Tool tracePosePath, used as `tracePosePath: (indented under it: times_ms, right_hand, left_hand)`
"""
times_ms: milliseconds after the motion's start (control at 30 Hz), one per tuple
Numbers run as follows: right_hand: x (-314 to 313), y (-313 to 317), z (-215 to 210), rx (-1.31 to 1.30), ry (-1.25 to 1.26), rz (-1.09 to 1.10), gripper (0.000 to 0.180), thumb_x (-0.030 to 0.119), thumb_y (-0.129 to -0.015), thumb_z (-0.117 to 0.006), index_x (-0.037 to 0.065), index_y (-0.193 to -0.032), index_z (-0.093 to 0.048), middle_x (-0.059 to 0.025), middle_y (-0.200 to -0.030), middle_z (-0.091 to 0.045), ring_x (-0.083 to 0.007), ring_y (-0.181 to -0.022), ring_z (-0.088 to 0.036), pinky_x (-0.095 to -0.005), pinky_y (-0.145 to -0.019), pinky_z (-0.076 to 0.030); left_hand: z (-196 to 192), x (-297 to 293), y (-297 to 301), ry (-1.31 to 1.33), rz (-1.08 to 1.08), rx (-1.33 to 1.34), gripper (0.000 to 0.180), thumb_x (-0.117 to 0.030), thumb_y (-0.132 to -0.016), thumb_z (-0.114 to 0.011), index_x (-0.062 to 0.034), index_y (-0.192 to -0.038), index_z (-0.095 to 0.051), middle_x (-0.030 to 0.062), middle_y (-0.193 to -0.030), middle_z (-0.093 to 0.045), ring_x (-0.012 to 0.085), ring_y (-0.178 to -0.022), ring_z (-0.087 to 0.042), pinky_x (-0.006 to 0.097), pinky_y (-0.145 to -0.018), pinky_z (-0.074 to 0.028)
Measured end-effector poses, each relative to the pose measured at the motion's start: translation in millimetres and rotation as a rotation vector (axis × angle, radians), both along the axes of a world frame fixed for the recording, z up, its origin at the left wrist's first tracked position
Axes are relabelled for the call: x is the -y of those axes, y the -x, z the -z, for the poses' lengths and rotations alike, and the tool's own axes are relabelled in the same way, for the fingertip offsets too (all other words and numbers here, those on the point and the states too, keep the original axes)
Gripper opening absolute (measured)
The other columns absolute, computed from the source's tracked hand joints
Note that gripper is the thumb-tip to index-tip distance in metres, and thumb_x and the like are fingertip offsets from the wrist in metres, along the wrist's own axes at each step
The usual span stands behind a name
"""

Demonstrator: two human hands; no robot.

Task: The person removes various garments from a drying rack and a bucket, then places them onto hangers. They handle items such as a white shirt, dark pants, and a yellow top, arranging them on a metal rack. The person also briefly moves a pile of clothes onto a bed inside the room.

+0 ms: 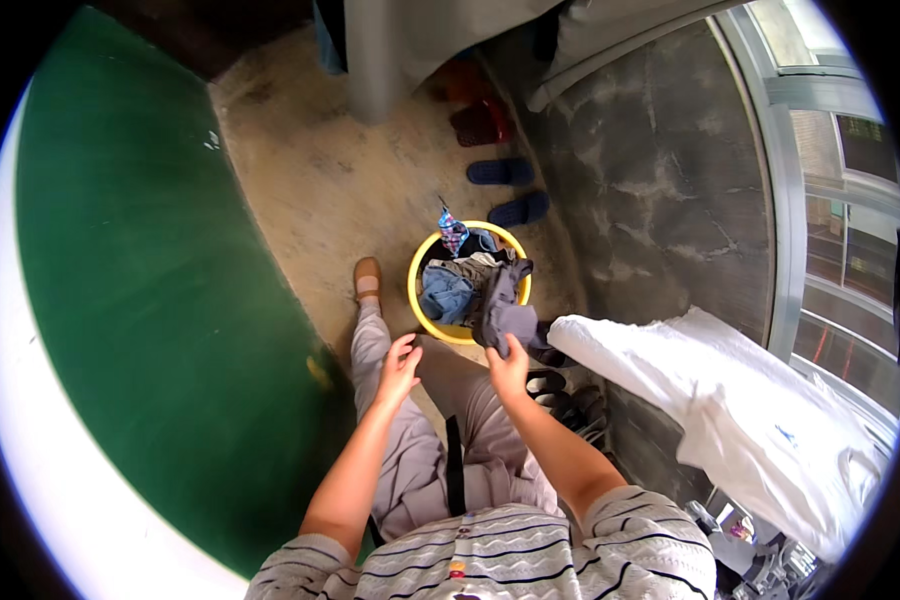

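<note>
A yellow-rimmed basket (413, 290) full of clothes stands on the floor in front of me. Blue denim (446, 293) and other dark and olive cloth lie in it, and a small blue-and-red patterned cloth (453, 233) rests at its far rim. My right hand (510, 368) grips the near end of a dark grey garment (500, 305), which drapes over the basket's right side onto the other clothes. Short of the near rim, my left hand (400, 368) hangs in the air with fingers apart and nothing in it.
Blue slippers (500, 171) and red footwear (480, 122) line the right wall beyond the basket; several dark shoes (570, 400) stand nearer. White cloth (720, 410) hangs beside the window on my right. A green wall (160, 300) rises on my left. Grey fabric (410, 50) hangs ahead.
</note>
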State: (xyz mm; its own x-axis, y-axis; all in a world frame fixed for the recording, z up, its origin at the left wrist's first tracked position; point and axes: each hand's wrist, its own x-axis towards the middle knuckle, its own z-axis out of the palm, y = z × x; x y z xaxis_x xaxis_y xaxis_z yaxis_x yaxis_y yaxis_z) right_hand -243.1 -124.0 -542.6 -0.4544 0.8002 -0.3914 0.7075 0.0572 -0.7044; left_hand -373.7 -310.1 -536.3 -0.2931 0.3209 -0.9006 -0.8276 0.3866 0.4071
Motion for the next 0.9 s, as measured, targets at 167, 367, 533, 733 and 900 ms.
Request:
tracePosePath:
  times_ms: [167, 367, 533, 733, 900]
  right_hand:
    - [5, 10, -204, -0.271, 0.036, -0.232, 0.025, 0.003, -0.072, -0.069, -0.006, -0.092, -0.057, -0.0096, -0.081, -0.061, -0.0142, -0.070, -0.055, -0.0285, -0.066, -0.047]
    - [29, -15, -347, -0.534, 0.121, -0.285, 0.026, 0.003, -0.078, -0.072, -0.001, -0.098, -0.056, -0.0055, -0.084, -0.062, -0.0106, -0.072, -0.054, -0.0259, -0.066, -0.047]
    - [3, -53, -334, -0.391, -0.090, -0.249, 0.035, 0.014, -0.088, -0.061, -0.004, -0.116, -0.051, -0.0193, -0.084, -0.063, -0.0305, -0.076, -0.063, -0.0370, -0.072, -0.049]
    - [-17, -36, -389, -0.106, 0.161, -0.612, 0.077, 0.033, -0.092, -0.064, -0.006, -0.145, -0.024, -0.0255, -0.113, -0.061, -0.0341, -0.099, -0.065, -0.0387, -0.090, -0.048]
    - [-8, 3, -449, -0.730, 0.101, -0.576, 0.051, 0.010, -0.093, -0.060, -0.006, -0.136, -0.036, -0.0188, -0.129, -0.040, -0.0295, -0.107, -0.058, -0.0363, -0.090, -0.049]
  left_hand:
    - [-75, -51, 11, 0.007, -0.055, 0.234, 0.076, -0.065, -0.090, -0.051, -0.0319, -0.151, -0.021, 0.0075, -0.158, -0.020, 0.0331, -0.142, -0.026, 0.066, -0.097, -0.039]
    - [-81, -69, 4, -0.482, -0.450, 0.530, 0.074, -0.065, -0.091, -0.050, -0.0075, -0.137, -0.051, 0.0095, -0.133, -0.059, 0.0255, -0.124, -0.053, 0.040, -0.107, -0.041]
    - [-168, -58, 79, -0.567, -0.390, 0.161, 0.043, -0.031, -0.098, -0.053, -0.0014, -0.129, -0.055, 0.0137, -0.128, -0.061, 0.0258, -0.115, -0.060, 0.040, -0.100, -0.047]
    - [-358, -80, 103, -0.526, 0.344, -1.064, 0.025, -0.002, -0.085, -0.060, 0.0034, -0.110, -0.064, 0.0135, -0.107, -0.070, 0.0207, -0.099, -0.064, 0.035, -0.088, -0.051]
    - [-475, -112, 117, -0.679, 0.810, -1.821, 0.025, 0.004, -0.062, -0.065, -0.0070, -0.083, -0.070, 0.0021, -0.101, -0.071, 0.0248, -0.078, -0.060, 0.034, -0.070, -0.052]
